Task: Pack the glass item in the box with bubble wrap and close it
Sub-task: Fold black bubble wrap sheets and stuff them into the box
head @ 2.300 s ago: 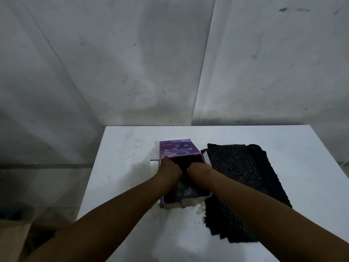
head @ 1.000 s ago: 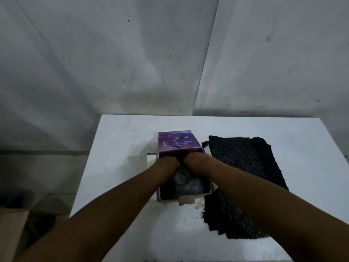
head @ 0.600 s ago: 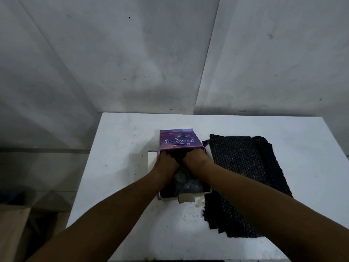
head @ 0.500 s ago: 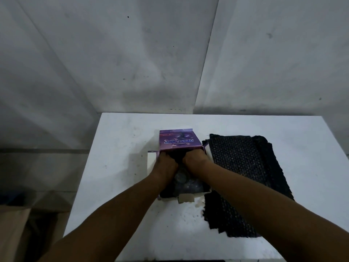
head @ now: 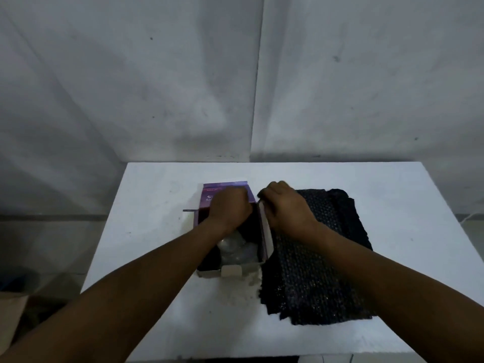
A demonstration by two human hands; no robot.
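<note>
A purple cardboard box [head: 265, 231] stands open in the middle of the white table [head: 146, 205]. Inside it I see a clear glass item [head: 233, 244] lying on dark bubble wrap. My left hand [head: 230, 208] rests on the box's far flap, its fingers curled over the purple lid. My right hand [head: 285, 208] pinches the right side flap, which stands upright along the box's right wall. My fingertips are partly hidden by the flaps.
A sheet of black bubble wrap [head: 317, 258] lies flat on the table just right of the box, under my right forearm. Grey walls meet in a corner behind the table. A brown cardboard carton [head: 10, 315] sits on the floor at lower left.
Both hands have come out of the box interior. The left moved onto the far flap; the right shifted rightward and took hold of the right side flap, lifting it upright.
</note>
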